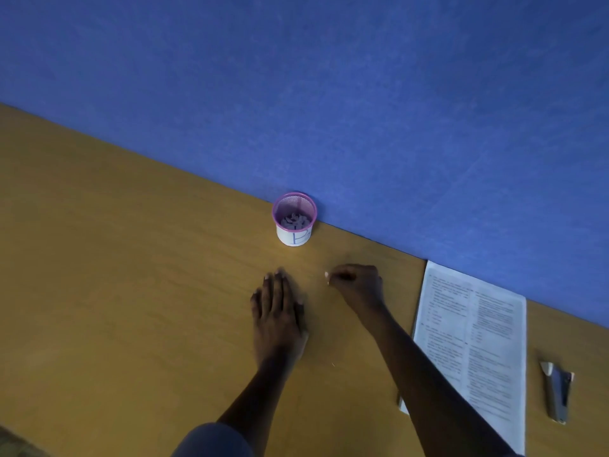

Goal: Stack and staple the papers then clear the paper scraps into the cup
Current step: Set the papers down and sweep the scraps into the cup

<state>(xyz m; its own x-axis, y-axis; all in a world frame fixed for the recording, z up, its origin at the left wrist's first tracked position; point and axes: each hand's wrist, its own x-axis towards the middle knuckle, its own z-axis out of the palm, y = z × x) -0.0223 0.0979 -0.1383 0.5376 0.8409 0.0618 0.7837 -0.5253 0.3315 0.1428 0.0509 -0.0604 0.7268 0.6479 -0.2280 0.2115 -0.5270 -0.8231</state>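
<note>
Scraps [294, 221] are seen heaped in the cup [294, 238], which is stood at twelve o'clock from both hands, against the blue wall [329, 77]. That spot is judged to keep it inside an easy reach and out of the sweeping path.

Head view, the only one given. The left hand [278, 311] is laid flat on the table [131, 258], palm down, fingers straight and close together, pointing to twelve; nothing is gripped by it. It is read as a brace, or as a palm set to gather crumbs of paper. The right hand [357, 285] is held at three o'clock from the left, just off it and not touching it. Its fingers are curled in with the tips drawn together, and a pale scrap [326, 275] appears to be pinched at those tips, aimed at eleven towards the cup. A drop into the cup is judged to be the step in hand.

At three o'clock from the right hand the papers [478, 331] are laid as one squared stack, partly covered by the right forearm. Whether a staple is in cannot be told. The stapler [557, 395] is parked at three o'clock of the stack, apart from it, so stapling is taken as done.

One tiny speck [333, 365] is left at six o'clock, between the forearms.
</note>
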